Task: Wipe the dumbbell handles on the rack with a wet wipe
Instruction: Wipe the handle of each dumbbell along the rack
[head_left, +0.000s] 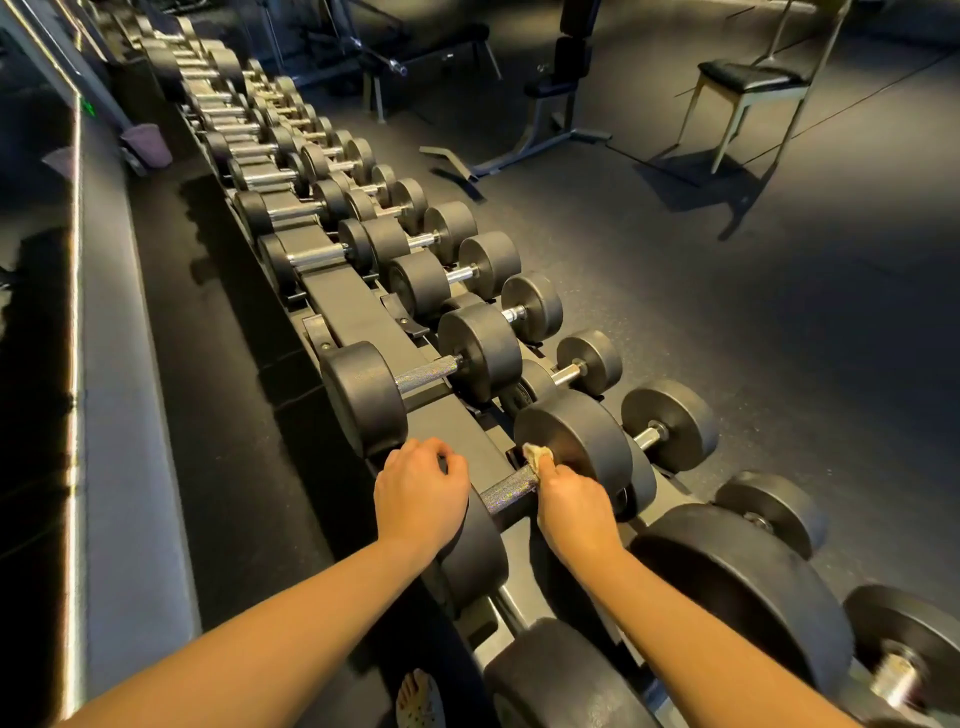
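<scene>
A long dark rack holds rows of black dumbbells with knurled metal handles. My right hand grips a pale crumpled wet wipe around the right end of the nearest upper-row dumbbell's handle, just beside its right weight head. My left hand rests curled over that dumbbell's left weight head. One place farther along lies another dumbbell with its bare handle showing.
Smaller dumbbells fill the lower front row to the right. Big weight heads sit close at the bottom right. Benches and a stool stand on the dark floor beyond. A mirrored wall runs along the left.
</scene>
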